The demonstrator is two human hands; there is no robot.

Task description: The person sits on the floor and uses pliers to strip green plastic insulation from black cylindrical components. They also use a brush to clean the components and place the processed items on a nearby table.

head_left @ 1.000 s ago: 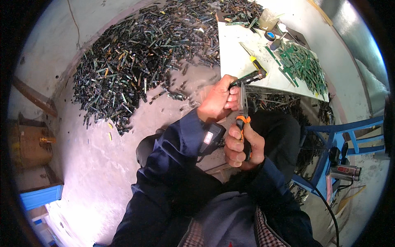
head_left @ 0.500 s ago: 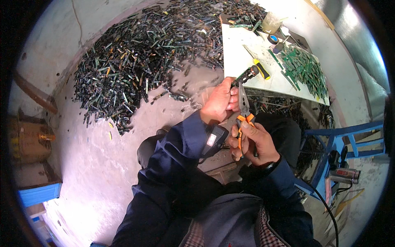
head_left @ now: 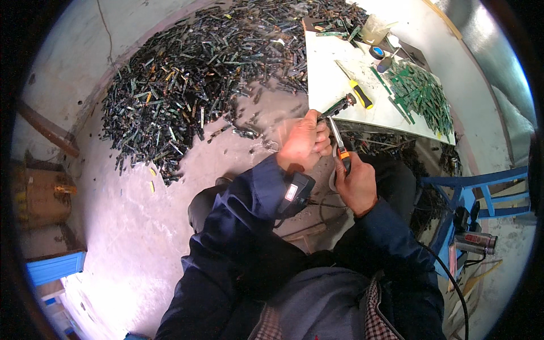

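My left hand [head_left: 309, 139] is closed round one end of a dark narrow strip [head_left: 339, 106], which carries small parts and points up and to the right over the board's near corner. My right hand [head_left: 357, 184] grips a pair of pliers [head_left: 342, 148] with orange and black handles. Their metal jaws point up at the strip, close to my left fingertips; whether they bite on it I cannot tell. Beyond them, a yellow and black screwdriver [head_left: 361, 94] lies on the white board [head_left: 326, 73]. Green strips [head_left: 419, 93] are heaped on the board's right side.
A large pile of dark strips [head_left: 181, 90] covers the floor ahead and left. At the board's far edge are a tape roll [head_left: 376, 52] and a plastic cup [head_left: 374, 31]. To my right stands a blue frame [head_left: 447, 226] with a metal flask [head_left: 476, 242] and a black cable [head_left: 453, 277].
The pliers have turned in my right hand, so that they show edge-on now. My right hand has rolled over and moved slightly up; the strip has turned a little in my left.
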